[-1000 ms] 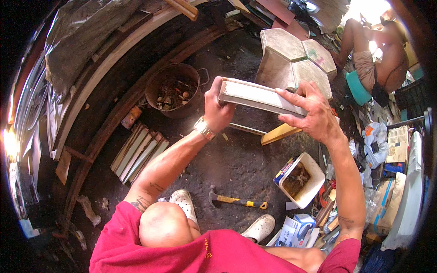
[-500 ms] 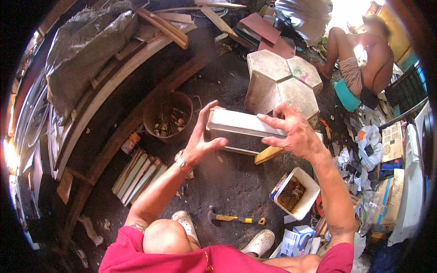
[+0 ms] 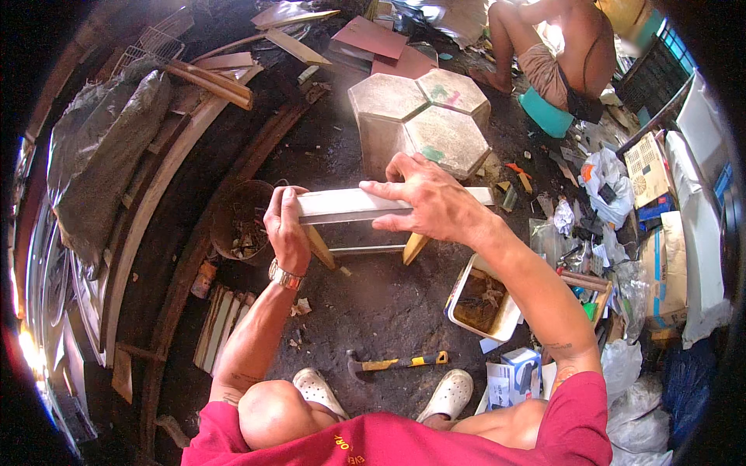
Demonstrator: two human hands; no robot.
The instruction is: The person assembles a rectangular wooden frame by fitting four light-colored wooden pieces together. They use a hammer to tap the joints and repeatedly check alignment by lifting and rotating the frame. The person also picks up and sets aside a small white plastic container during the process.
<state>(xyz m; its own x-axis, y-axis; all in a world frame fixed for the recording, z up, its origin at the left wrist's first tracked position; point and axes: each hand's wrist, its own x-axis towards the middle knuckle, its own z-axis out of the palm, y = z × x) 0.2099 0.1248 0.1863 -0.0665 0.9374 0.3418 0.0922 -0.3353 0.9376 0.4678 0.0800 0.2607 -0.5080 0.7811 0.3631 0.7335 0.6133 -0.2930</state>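
Before me is a white-topped wooden frame (image 3: 334, 203) with two yellowish side pieces below its top and a thin pale bar lower down. My left hand (image 3: 287, 237), with a watch on its wrist, grips the frame's left end, thumb on top. Across the right part of the white top lies my right hand (image 3: 439, 198), its thumb and index finger pinching the front edge. A claw hammer (image 3: 400, 362) with a yellow and black handle lies on the ground between my shoes. To the right of the frame stands a white square tub (image 3: 505, 320) with brownish contents.
Ahead sits a block of joined hexagons (image 3: 447, 140). A bucket (image 3: 237, 241) and stacked wooden strips (image 3: 221, 330) are on the left, beside a long beam (image 3: 183, 264). Bags and cardboard (image 3: 672, 264) crowd the right. Another person (image 3: 579, 46) sits at the far right.
My left hand has gone from spread fingers to a grip on the frame's end. The frame has turned so its white top lies nearly level across my view. The view itself has shifted right.
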